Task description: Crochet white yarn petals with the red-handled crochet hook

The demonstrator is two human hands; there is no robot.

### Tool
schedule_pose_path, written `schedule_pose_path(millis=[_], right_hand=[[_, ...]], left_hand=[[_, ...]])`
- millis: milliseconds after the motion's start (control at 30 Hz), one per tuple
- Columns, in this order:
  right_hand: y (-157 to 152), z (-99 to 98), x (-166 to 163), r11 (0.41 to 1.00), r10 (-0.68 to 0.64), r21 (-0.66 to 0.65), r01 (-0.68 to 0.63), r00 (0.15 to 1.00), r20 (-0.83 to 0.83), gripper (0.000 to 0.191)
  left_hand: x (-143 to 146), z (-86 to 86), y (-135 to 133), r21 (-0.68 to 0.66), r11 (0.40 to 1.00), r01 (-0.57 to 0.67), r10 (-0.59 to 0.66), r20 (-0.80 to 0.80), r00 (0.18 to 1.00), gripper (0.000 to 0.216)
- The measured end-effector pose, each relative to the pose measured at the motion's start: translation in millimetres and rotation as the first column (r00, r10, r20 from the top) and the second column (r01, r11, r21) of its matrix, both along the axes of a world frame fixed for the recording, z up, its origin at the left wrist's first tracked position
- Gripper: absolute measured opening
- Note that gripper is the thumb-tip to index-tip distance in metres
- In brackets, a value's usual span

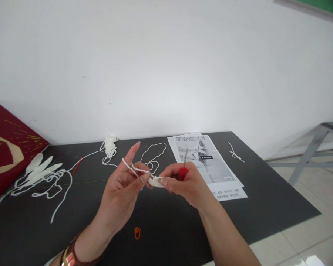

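Note:
A small white crochet piece (156, 181) is stretched between my two hands above the dark table. My left hand (122, 188) pinches its left end with thumb and fingers, the index finger raised. White yarn (131, 166) loops over that raised finger and runs down to the piece. With thumb and fingers closed, my right hand (184, 184) grips the right end. A crochet hook with a red handle (183, 173) is also tucked in this hand, its metal shaft pointing up. Part of the hook is hidden by the fingers.
Printed pattern sheets (224, 184) lie behind my right hand. A white yarn bundle (110, 146) sits near the wall. Leaf-shaped white crocheted pieces (41, 170) with loose tails lie left, by a dark red bag (5, 147). An orange stitch marker (137, 233) lies in front.

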State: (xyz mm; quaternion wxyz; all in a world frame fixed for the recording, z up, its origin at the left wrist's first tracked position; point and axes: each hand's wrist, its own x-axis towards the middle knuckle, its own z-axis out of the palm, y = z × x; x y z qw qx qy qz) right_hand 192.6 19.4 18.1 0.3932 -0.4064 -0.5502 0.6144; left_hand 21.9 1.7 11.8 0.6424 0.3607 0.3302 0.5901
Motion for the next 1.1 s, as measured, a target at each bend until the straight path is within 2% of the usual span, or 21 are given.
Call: schedule_pose_path(millis=[200, 300, 467, 633, 1100], right_hand=[[1, -1.1, 0, 1.0, 0.004, 0.004, -0.004, 0.999, 0.033, 0.008], [1, -1.1, 1, 1.0, 0.021, 0.006, -0.021, 0.999, 0.041, 0.009], [0, -0.8, 0, 1.0, 0.024, -0.001, -0.024, 0.998, 0.052, 0.008], [0, -0.8, 0, 0.999, 0.029, -0.015, -0.028, 0.999, 0.037, 0.009], [-1, -2.8, 1, 0.998, 0.033, -0.048, -0.036, 0.998, -0.056, 0.007]], left_hand=[[-1, 0.4, 2, -0.013, 1.0, 0.005, -0.005, -0.028, 1.0, 0.071], [-3, 1.0, 6, -0.02, 1.0, 0.015, -0.016, -0.067, 0.998, 0.065], [-9, 1.4, 18, -0.014, 0.99, -0.14, 0.136, -0.145, 0.98, 0.047], [-16, 1.2, 25, 0.029, 0.971, -0.237, 0.239, -0.134, 0.962, 0.039], [-40, 0.1, 41, 0.013, 0.95, -0.313, 0.313, -0.051, 0.948, 0.027]])
